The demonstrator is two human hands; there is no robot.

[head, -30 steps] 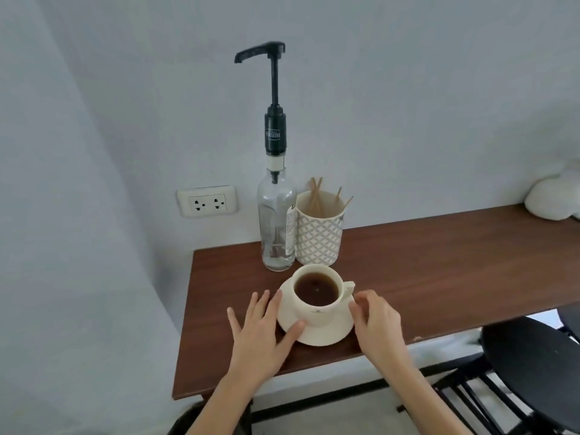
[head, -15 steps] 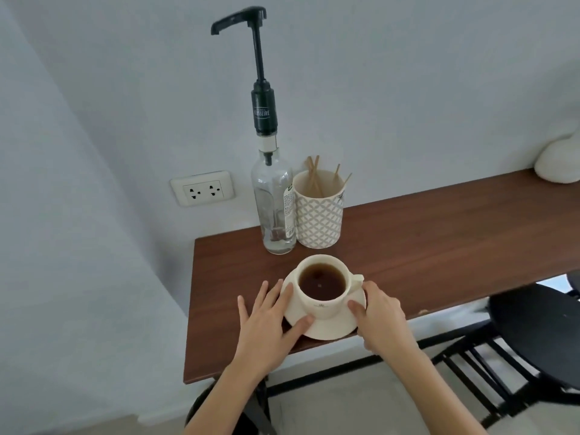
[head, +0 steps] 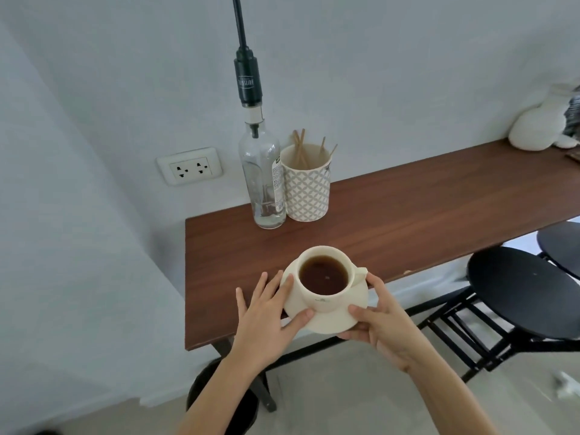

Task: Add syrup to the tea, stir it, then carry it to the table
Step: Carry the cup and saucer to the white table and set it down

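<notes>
Got both hands on saucer (head: 326, 321), left hand (head: 266, 321) at 9 o'clock, right hand (head: 381, 324) at 3, cup (head: 324, 277) on top, over shelf (head: 408, 221) front edge. Ceramic, full-ish tea, slidey, so I'm gripping rim and keeping level.

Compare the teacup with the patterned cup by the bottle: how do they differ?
The teacup is plain cream; the patterned cup has a grey lattice. The teacup holds dark tea; the patterned cup holds wooden sticks. The teacup sits on a saucer gripped by both hands; the patterned cup stands untouched on the counter. Both stand upright.
</notes>
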